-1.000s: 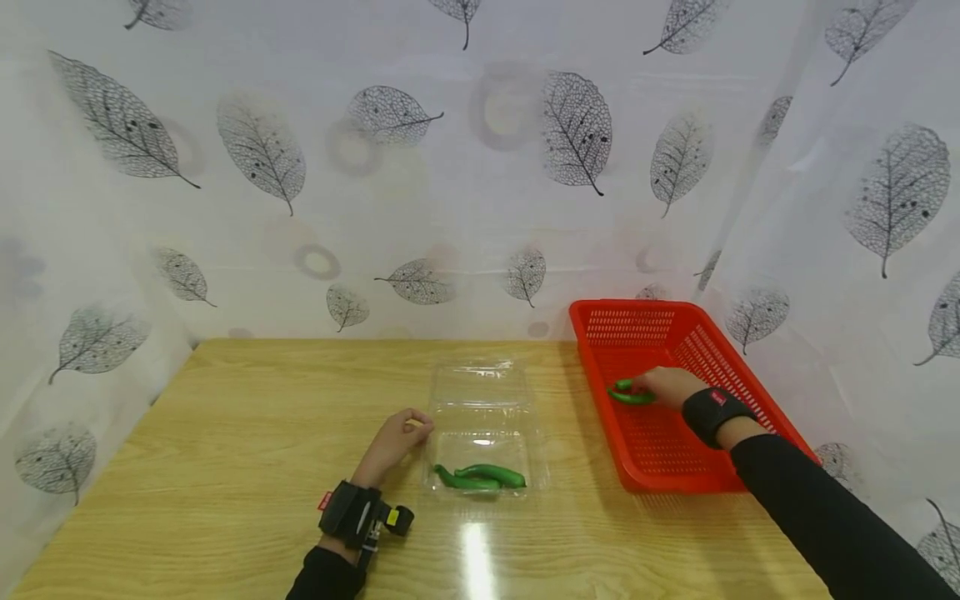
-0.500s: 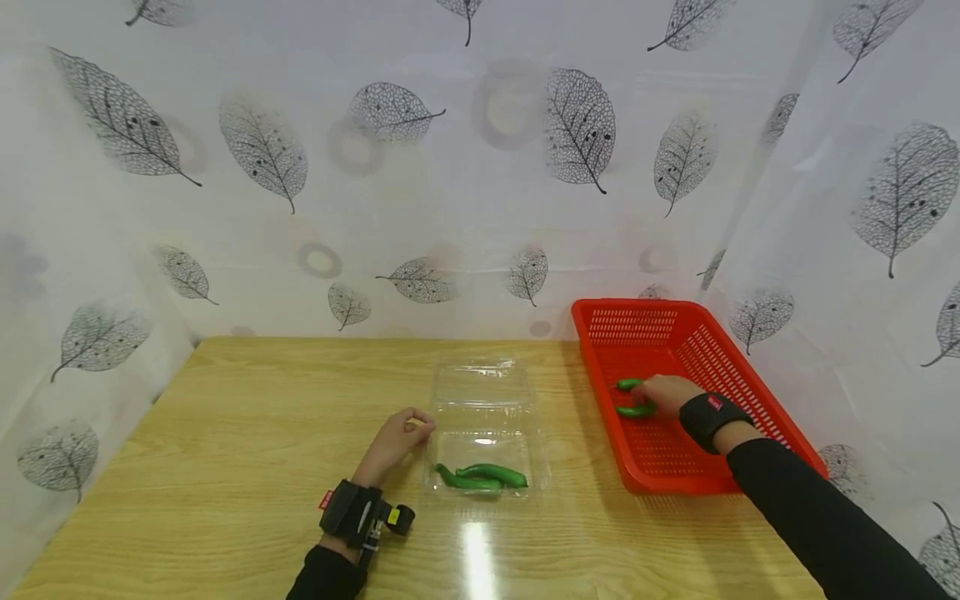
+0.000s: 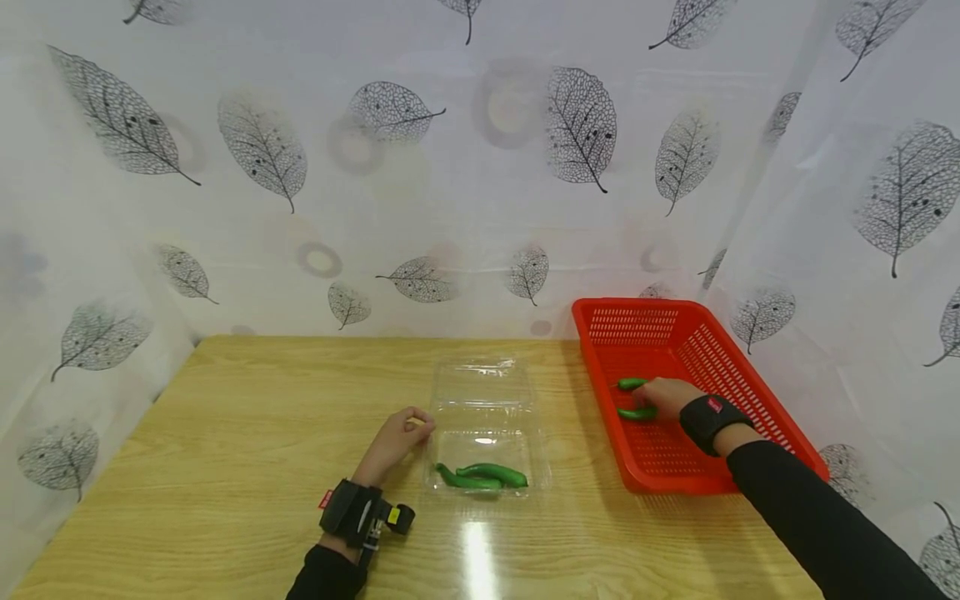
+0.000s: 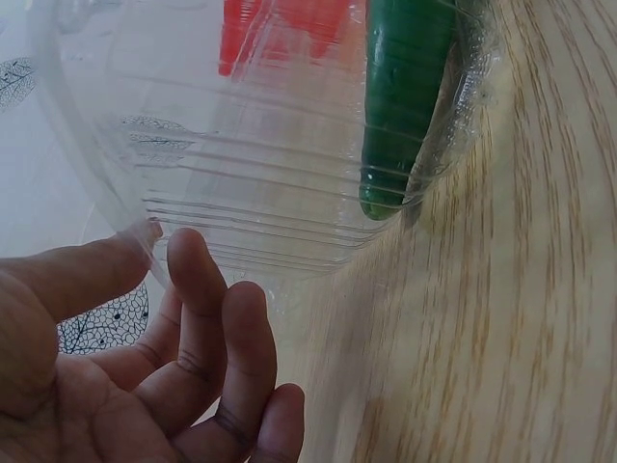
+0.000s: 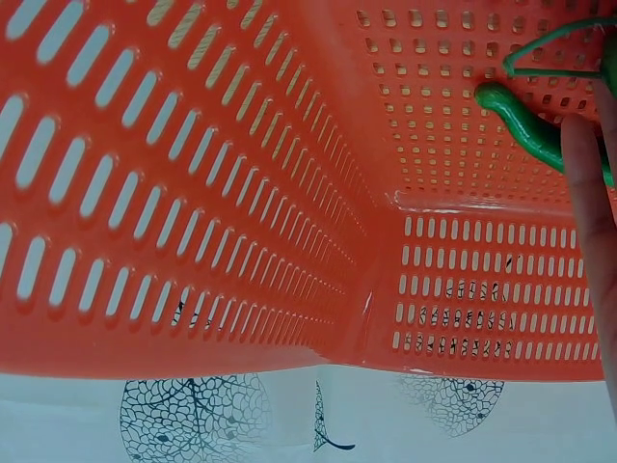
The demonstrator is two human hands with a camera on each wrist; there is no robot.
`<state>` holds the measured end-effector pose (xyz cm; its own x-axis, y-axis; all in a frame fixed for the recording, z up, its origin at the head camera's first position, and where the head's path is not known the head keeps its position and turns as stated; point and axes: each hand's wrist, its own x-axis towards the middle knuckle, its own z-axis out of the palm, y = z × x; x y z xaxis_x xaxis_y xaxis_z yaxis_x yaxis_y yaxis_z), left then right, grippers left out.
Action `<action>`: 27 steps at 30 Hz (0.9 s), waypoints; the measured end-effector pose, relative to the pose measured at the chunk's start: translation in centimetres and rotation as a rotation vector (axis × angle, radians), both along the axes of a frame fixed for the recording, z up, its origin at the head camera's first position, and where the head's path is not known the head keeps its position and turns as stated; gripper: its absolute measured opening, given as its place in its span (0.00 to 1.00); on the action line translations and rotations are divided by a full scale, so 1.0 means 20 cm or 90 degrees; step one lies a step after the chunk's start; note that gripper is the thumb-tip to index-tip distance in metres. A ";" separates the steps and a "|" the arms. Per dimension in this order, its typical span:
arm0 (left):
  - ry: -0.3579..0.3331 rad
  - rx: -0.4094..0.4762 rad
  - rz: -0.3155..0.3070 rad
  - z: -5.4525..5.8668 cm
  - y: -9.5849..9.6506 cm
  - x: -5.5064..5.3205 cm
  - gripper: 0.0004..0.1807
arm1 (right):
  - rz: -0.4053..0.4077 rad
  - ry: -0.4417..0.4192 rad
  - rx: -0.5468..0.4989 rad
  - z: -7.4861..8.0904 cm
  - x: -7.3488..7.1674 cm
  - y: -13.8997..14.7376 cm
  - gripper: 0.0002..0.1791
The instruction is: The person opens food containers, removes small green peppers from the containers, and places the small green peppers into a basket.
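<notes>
In the head view my left hand is at the left side of a clear plastic box with its lid folded back. The left wrist view has thumb and forefinger pinching the box's rim. Two green chili peppers lie in the box's near part. My right hand reaches down into the red basket. One green chili pepper lies beyond its fingertips, another green chili pepper on the near side. A finger crosses in front of a pepper; the grip is cut off.
The basket's perforated walls rise around my right hand. A wooden table carries box and basket. Behind it hangs a pale curtain with a leaf print.
The two peppers in the basket have come apart, the nearer one shifting toward the basket's near side along with my right fingers. My left hand and the box have stayed put.
</notes>
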<state>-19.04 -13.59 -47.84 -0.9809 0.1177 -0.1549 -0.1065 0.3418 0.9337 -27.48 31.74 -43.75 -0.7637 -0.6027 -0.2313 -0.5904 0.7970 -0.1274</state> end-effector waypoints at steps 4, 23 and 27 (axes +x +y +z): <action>0.001 -0.007 0.002 0.00 0.00 0.00 0.10 | -0.001 -0.003 0.004 0.00 0.00 0.00 0.13; -0.017 -0.007 0.016 -0.01 0.02 0.00 0.09 | -0.078 0.020 -0.094 0.22 -0.02 0.08 0.19; -0.015 -0.013 0.017 0.00 0.01 0.00 0.09 | -0.086 0.064 -0.118 0.40 0.05 -0.02 0.19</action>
<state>-19.06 -13.33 -47.88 -0.9798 0.0880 -0.1798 -0.1373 0.3579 0.9236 -26.52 31.40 -35.69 -0.8542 -0.5179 -0.0453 -0.4965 0.8385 -0.2243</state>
